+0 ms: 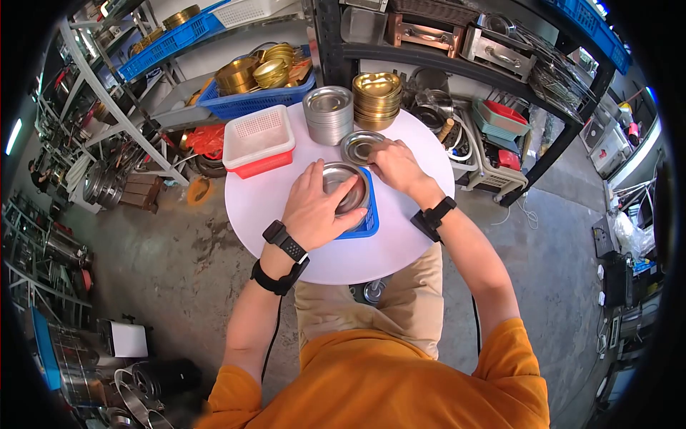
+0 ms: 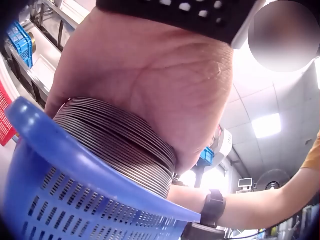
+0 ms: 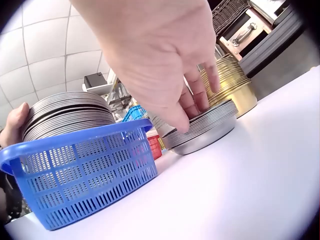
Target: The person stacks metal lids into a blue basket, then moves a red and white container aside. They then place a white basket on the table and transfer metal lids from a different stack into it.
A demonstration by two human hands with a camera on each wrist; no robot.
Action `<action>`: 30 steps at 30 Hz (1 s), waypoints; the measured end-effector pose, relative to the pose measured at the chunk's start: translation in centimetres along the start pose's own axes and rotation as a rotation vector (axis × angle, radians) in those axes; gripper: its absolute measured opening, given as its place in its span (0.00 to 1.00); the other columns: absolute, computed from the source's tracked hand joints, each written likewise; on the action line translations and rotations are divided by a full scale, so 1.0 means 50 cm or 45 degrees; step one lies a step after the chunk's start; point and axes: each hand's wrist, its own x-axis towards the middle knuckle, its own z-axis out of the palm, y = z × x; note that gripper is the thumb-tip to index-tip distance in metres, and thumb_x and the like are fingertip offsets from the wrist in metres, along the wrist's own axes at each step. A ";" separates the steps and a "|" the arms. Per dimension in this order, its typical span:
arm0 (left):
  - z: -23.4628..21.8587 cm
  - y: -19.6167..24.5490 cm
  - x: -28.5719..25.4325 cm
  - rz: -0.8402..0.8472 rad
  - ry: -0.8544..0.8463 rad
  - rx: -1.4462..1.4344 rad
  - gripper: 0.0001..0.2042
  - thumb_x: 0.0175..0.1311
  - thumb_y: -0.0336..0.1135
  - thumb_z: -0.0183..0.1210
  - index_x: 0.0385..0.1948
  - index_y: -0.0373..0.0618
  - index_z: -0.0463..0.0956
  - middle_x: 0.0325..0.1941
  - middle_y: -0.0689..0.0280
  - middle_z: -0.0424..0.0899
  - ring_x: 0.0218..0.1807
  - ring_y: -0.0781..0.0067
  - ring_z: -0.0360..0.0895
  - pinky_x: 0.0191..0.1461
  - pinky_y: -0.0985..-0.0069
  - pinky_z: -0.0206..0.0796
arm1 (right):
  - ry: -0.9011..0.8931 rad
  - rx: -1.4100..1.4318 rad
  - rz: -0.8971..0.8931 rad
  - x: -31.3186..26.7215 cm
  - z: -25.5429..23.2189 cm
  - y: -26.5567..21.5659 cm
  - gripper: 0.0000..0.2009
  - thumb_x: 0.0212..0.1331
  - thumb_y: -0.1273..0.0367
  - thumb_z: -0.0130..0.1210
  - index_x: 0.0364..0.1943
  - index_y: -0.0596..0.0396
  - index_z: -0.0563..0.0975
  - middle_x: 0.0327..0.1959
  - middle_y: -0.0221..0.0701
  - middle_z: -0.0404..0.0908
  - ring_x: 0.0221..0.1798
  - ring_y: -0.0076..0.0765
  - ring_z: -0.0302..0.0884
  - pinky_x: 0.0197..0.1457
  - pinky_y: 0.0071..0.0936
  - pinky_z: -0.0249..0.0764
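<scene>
Round white table (image 1: pixel 271 207), the landmark for all that follows. Blue basket (image 1: pixel 366 223), near the table's middle: holds a stack of silver plates (image 1: pixel 343 187) that rises above its rim, seen edge-on from the left wrist view (image 2: pixel 120 145) and from the right wrist view (image 3: pixel 65 112). Left hand (image 1: pixel 318 207): lies palm-down over that stack, fingers spread and bent over the top plate's far edge, thumb at its near-left side; palm pressed on the plates in the left wrist view. Second, lower stack of silver plates (image 1: pixel 359 146), on the table just behind the basket: right hand (image 1: pixel 396 166) rests on its near-right edge, fingertips (image 3: pixel 192 107) close together and curled down onto the rim; whether they pinch a plate cannot be told. Taller stack of silver plates (image 1: pixel 329 114) at the table's far edge. Stack of gold-coloured plates (image 1: pixel 376 95) beside it to the right. White basket nested in a red one (image 1: pixel 259 141) at the table's far-left edge. Blue crate of gold-coloured bowls (image 1: pixel 254 89) beyond the table's far side.
</scene>
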 end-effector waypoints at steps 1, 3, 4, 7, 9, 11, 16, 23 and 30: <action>0.000 0.001 0.000 -0.003 -0.003 -0.004 0.33 0.67 0.61 0.67 0.72 0.59 0.78 0.76 0.25 0.63 0.76 0.21 0.63 0.80 0.44 0.59 | 0.020 -0.019 0.014 -0.001 -0.002 -0.002 0.05 0.57 0.71 0.66 0.36 0.51 0.90 0.40 0.36 0.90 0.53 0.46 0.87 0.59 0.47 0.78; -0.001 0.002 0.000 0.001 -0.002 0.001 0.33 0.67 0.61 0.67 0.72 0.58 0.78 0.76 0.25 0.63 0.76 0.21 0.64 0.80 0.44 0.59 | 0.020 0.004 0.030 0.000 -0.004 0.002 0.05 0.58 0.71 0.67 0.36 0.51 0.90 0.40 0.36 0.90 0.52 0.46 0.87 0.59 0.46 0.79; -0.001 0.002 0.000 0.005 0.001 0.007 0.33 0.67 0.60 0.67 0.72 0.58 0.78 0.76 0.25 0.63 0.76 0.22 0.64 0.80 0.44 0.59 | 0.022 0.027 0.044 -0.001 -0.004 0.004 0.04 0.58 0.71 0.67 0.36 0.51 0.89 0.39 0.36 0.91 0.51 0.47 0.87 0.58 0.46 0.79; 0.000 0.001 0.000 0.008 0.003 0.008 0.33 0.67 0.60 0.67 0.72 0.57 0.78 0.76 0.24 0.63 0.76 0.22 0.64 0.79 0.44 0.59 | 0.075 0.234 0.030 -0.003 -0.005 0.014 0.04 0.59 0.70 0.68 0.35 0.54 0.89 0.38 0.38 0.91 0.48 0.50 0.88 0.56 0.45 0.80; 0.002 -0.001 0.000 0.008 0.011 0.002 0.33 0.67 0.60 0.67 0.71 0.57 0.79 0.76 0.24 0.63 0.76 0.22 0.64 0.79 0.45 0.59 | 0.140 0.272 0.049 -0.004 -0.005 0.015 0.04 0.59 0.70 0.69 0.35 0.55 0.89 0.38 0.38 0.91 0.48 0.50 0.87 0.55 0.45 0.80; 0.001 0.000 -0.001 0.006 0.019 -0.004 0.33 0.67 0.60 0.67 0.71 0.57 0.79 0.76 0.24 0.62 0.76 0.22 0.63 0.79 0.45 0.59 | 0.204 0.310 0.066 -0.006 -0.006 0.014 0.05 0.59 0.70 0.70 0.35 0.56 0.89 0.38 0.38 0.91 0.48 0.51 0.87 0.54 0.45 0.81; -0.001 0.002 0.000 -0.046 -0.026 -0.002 0.46 0.67 0.61 0.67 0.79 0.39 0.63 0.76 0.24 0.62 0.77 0.23 0.62 0.81 0.45 0.56 | 0.403 0.512 0.180 -0.015 -0.065 -0.029 0.04 0.59 0.71 0.71 0.35 0.57 0.88 0.35 0.38 0.89 0.44 0.51 0.85 0.52 0.45 0.79; -0.027 -0.007 0.003 -0.214 0.107 -0.198 0.52 0.74 0.61 0.61 0.81 0.24 0.45 0.82 0.28 0.54 0.84 0.28 0.53 0.86 0.49 0.48 | 0.581 0.436 -0.188 -0.035 -0.157 -0.130 0.04 0.56 0.71 0.71 0.31 0.56 0.87 0.33 0.32 0.85 0.44 0.43 0.81 0.55 0.40 0.74; -0.071 -0.022 0.007 -0.261 0.114 -0.257 0.32 0.84 0.52 0.52 0.79 0.40 0.64 0.81 0.30 0.59 0.83 0.30 0.56 0.85 0.51 0.50 | 0.333 0.381 -0.452 -0.064 -0.146 -0.171 0.07 0.55 0.68 0.73 0.36 0.54 0.88 0.41 0.31 0.86 0.52 0.43 0.81 0.61 0.42 0.74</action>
